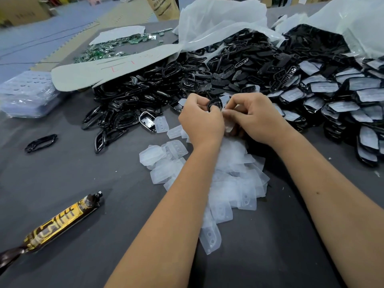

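Pads point(228, 190) sit heaped just short of the fingers, plenty unused. Up at the fingertips, the left hand point(200, 121) grips a black shell point(215, 104) while the right hand point(252, 117) pinches a clear pad point(228, 126) against it, so this one looks half fitted. Right of the fingers, padded shells point(332, 104) look done; beyond and left, a pile of bare frames point(128, 104) waits.

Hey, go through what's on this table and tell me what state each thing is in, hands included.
left hand: grips the black frame.
right hand: pinches the clear pad.
black frame: held above the table, between both hands.
clear pad: pinched beside the frame.
pad pile: loose, under the wrists.
tube: lying flat, untouched.
white bag: open, black parts spilling out.
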Demonstrator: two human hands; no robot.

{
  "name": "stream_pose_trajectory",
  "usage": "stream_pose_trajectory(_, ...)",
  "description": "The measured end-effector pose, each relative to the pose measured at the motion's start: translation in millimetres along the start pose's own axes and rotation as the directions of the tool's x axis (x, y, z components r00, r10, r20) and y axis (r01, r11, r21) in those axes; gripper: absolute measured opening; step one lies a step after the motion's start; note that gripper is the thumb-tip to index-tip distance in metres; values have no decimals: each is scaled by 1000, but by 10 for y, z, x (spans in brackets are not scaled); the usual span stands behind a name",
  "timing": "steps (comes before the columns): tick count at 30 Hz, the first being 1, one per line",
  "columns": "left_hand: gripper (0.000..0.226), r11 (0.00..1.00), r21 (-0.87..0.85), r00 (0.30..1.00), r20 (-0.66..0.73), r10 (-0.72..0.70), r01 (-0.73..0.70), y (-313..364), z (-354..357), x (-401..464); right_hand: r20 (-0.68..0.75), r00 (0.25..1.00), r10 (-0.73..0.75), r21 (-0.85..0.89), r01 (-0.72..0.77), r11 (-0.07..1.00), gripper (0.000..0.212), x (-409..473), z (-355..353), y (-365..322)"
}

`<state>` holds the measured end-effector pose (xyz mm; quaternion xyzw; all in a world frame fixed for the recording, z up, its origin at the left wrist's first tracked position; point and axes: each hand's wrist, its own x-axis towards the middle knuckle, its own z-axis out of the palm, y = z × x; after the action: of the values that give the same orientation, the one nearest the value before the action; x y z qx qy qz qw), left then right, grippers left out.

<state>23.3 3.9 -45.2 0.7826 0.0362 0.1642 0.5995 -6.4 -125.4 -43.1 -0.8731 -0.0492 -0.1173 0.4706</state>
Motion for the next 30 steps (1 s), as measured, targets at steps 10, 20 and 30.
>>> stream_pose_trajectory(10,11,985,135,990,105,96,-110,-10,22,-37,-213,968,132,559,10,829,13,5,-21,-106)
stream_pose_trajectory(20,20,921,-367,991,70,-112,130,-3,-246,201,-71,972,225,718,-106,688,23,10,105,-103)
stream_pose_trajectory(30,24,861,-386,924,317,-213,330,-65,-316,300,-108,972,211,659,-89,747,15,12,184,-50)
